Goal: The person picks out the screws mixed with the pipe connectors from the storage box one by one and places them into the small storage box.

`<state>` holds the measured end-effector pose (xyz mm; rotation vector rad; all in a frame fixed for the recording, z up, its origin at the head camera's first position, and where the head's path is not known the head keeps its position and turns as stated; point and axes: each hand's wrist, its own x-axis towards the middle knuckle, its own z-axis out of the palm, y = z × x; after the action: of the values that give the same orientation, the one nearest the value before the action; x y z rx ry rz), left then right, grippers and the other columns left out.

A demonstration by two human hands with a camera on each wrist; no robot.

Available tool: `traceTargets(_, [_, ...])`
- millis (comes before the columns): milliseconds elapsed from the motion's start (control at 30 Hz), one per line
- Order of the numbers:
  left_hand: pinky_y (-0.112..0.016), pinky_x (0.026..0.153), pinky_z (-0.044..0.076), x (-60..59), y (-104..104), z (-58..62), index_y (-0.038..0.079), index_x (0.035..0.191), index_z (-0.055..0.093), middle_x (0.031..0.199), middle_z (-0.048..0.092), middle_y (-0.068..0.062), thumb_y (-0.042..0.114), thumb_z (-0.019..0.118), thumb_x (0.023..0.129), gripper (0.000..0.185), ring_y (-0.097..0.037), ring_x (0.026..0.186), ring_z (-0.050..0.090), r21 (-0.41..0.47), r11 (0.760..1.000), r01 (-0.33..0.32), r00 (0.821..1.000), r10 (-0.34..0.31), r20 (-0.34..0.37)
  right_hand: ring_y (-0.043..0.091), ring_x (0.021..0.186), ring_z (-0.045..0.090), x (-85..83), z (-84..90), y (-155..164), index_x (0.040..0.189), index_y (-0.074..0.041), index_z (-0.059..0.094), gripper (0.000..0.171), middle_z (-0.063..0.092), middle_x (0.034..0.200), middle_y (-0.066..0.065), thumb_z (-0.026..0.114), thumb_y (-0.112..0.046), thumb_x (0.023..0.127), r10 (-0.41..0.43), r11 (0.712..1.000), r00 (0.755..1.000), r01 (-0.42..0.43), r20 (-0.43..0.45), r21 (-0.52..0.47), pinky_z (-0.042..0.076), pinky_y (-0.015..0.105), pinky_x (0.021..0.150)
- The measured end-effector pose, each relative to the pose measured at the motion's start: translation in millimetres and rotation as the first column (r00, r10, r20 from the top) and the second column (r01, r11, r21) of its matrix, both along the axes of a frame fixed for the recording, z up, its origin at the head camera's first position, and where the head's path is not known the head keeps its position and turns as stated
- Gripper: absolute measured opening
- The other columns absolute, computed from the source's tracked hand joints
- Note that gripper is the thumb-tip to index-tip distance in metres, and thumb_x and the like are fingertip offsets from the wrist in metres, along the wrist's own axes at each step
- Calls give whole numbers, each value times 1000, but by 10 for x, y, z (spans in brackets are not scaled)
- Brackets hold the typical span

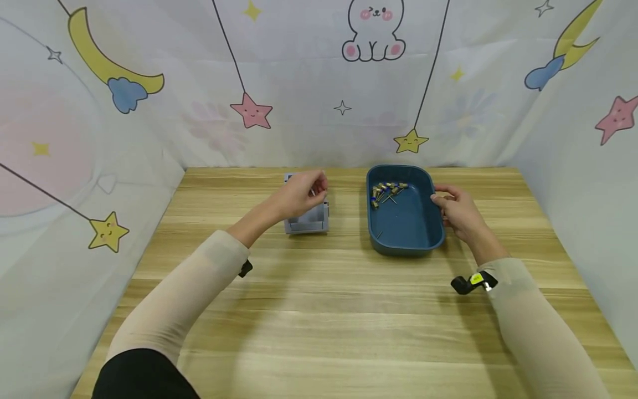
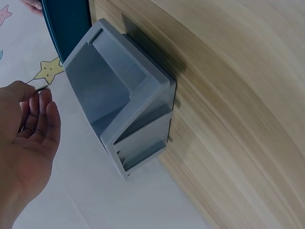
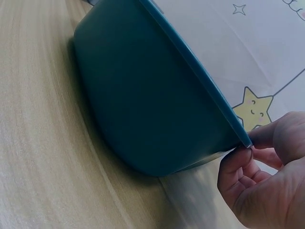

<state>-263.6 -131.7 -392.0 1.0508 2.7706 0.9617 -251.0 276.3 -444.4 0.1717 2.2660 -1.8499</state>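
My left hand [image 1: 301, 194] is raised over a small grey storage bin [image 1: 313, 226], which it partly covers in the head view. Between its thumb and forefinger it pinches a small screw [image 2: 42, 88], seen in the left wrist view. The bin's open front and its hollow inside show there too. On the right, my right hand [image 1: 461, 215] pinches the rim of a dark blue plastic tub [image 1: 413, 219]. Inside the tub lie several brass fittings with blue parts [image 1: 375, 201] and some thin screws [image 1: 390, 199], gathered at the back left. Another thin screw [image 1: 379, 235] lies near its front left.
Both containers stand toward the back of a wood-grain table [image 1: 349, 321]. A white printed cloth [image 1: 309, 133] rises behind the table and along its sides. A small black camera [image 1: 471, 282] is strapped at the right wrist.
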Motion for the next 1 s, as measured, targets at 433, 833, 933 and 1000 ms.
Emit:
traceTargets(433, [-36, 81, 56, -47, -144, -75, 2, 106, 60, 101, 65, -11, 5, 63, 105, 4, -22, 92, 65, -10, 1000, -28, 1000, 28, 2, 7, 63, 46, 3, 14, -7, 157, -5, 44, 49, 50, 84, -3, 54, -21, 112, 9, 1000, 1000, -9, -3, -12, 38, 23, 49])
traceTargets(833, [-37, 81, 56, -67, -262, -88, 2, 105, 61, 101, 65, -11, 6, 65, 103, 5, -23, 91, 65, 4, 996, -84, 995, 83, 51, 8, 62, 46, -9, 2, 3, 158, -5, 43, 51, 51, 83, -3, 55, -22, 112, 7, 1000, 1000, -7, -3, -16, 38, 23, 48])
traceTargets(933, [-38, 80, 56, -66, -298, -103, 3, 105, 61, 100, 66, -11, 6, 65, 103, 5, -23, 90, 65, 2, 995, -99, 994, 98, 52, 8, 61, 46, -14, -4, 9, 158, -5, 43, 51, 51, 83, -3, 55, -22, 112, 9, 1000, 1000, -9, -4, -9, 37, 23, 48])
traceTargets(1000, [-37, 80, 57, -74, -314, -116, 4, 104, 61, 99, 66, -10, 7, 65, 103, 5, -22, 90, 66, -4, 995, -103, 993, 103, 49, 8, 61, 46, -16, -7, 14, 158, -6, 43, 51, 50, 83, -3, 55, -22, 112, 6, 1000, 1000, -6, -3, -10, 37, 23, 48])
